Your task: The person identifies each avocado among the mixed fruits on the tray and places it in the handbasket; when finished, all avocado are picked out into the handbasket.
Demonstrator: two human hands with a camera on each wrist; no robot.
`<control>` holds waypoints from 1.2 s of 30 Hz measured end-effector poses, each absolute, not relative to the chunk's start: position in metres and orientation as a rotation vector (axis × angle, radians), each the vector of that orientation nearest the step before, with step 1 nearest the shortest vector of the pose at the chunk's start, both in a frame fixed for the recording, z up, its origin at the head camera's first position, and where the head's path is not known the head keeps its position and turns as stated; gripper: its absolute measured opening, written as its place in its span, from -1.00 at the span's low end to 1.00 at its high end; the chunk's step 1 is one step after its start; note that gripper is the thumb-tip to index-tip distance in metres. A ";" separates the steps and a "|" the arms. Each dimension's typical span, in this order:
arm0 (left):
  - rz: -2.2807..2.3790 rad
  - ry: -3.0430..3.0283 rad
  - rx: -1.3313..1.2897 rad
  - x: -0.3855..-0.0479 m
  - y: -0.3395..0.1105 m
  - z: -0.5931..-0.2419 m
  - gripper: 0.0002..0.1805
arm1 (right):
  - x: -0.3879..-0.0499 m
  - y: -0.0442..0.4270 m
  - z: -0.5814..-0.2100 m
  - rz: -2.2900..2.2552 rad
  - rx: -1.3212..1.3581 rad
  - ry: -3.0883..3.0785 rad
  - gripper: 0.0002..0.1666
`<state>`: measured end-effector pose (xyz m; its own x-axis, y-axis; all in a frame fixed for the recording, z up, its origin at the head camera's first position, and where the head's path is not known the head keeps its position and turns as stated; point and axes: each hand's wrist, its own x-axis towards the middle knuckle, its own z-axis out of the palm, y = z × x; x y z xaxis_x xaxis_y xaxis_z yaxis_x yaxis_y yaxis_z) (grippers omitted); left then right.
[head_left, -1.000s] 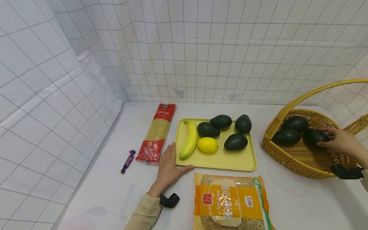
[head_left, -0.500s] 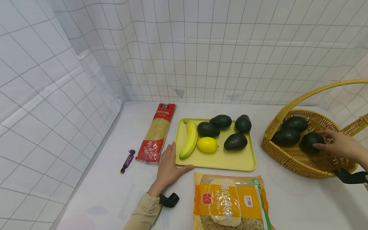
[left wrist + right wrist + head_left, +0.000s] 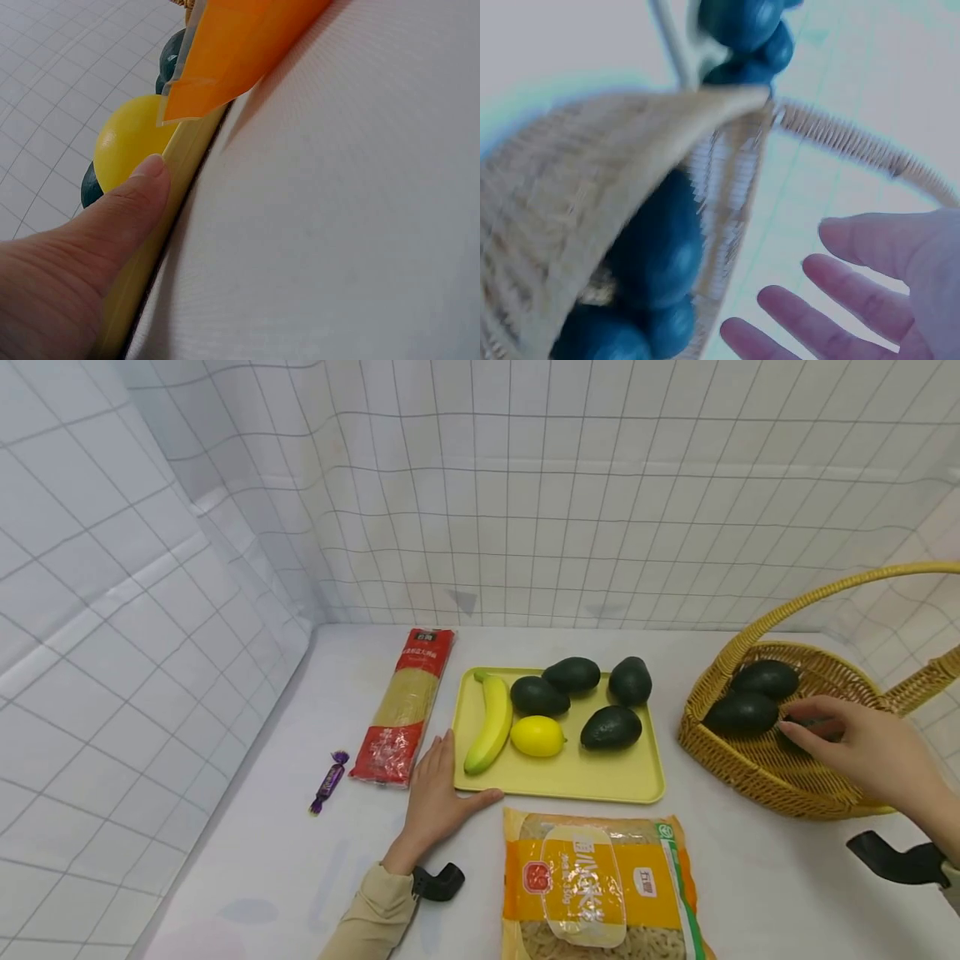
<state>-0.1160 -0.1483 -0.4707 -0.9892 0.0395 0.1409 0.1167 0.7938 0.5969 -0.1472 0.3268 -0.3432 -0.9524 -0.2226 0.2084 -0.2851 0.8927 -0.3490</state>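
Observation:
My left hand point(image 3: 433, 806) rests at the near left corner of the yellow tray point(image 3: 592, 783), fingers straight along its side and thumb on its front rim. On the tray lie a banana point(image 3: 491, 725), a lemon point(image 3: 537, 737) and several dark green avocados point(image 3: 611, 727). Above the wicker basket point(image 3: 780, 789) hovers my right hand point(image 3: 862, 743), its fingers spread and holding nothing in the right wrist view. Two avocados point(image 3: 742, 714) show at the basket's left end; a third is mostly hidden behind the right hand in the head view.
A red pasta packet point(image 3: 402, 710) lies left of the tray, with a purple wrapped candy point(image 3: 328, 782) farther left. An orange and yellow food bag point(image 3: 600, 885) lies in front of the tray. The basket's tall handle point(image 3: 810, 603) arches over it.
My right hand has shifted an avocado leftward inside the basket, next to the other two, then let go and lifted off toward the front. The left hand has stayed at the tray.

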 end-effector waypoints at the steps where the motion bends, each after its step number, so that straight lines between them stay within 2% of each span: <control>1: -0.962 -2.861 -0.123 -0.116 -0.148 -0.471 0.26 | -0.144 0.321 -0.342 0.570 0.413 -2.863 -0.62; 5: -0.958 -2.861 -0.130 -0.116 -0.149 -0.471 0.26 | -0.133 0.298 -0.339 0.538 0.516 -2.727 -0.72; 13: -0.958 -2.855 -0.125 -0.117 -0.150 -0.471 0.26 | -0.128 0.253 -0.342 0.619 0.674 -2.606 -0.70; 22: -0.957 -2.856 -0.131 -0.116 -0.150 -0.472 0.26 | -0.140 0.212 -0.361 0.668 0.787 -2.621 -0.66; 36: -0.959 -2.870 -0.115 -0.115 -0.149 -0.471 0.26 | -0.170 0.186 -0.380 0.766 0.902 -2.804 -0.53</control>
<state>-0.1154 -0.1491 -0.4713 -0.9907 0.0357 0.1310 0.1073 0.7974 0.5939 -0.1699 0.1862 -0.3797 -0.8198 -0.5205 0.2388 -0.5696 0.6982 -0.4336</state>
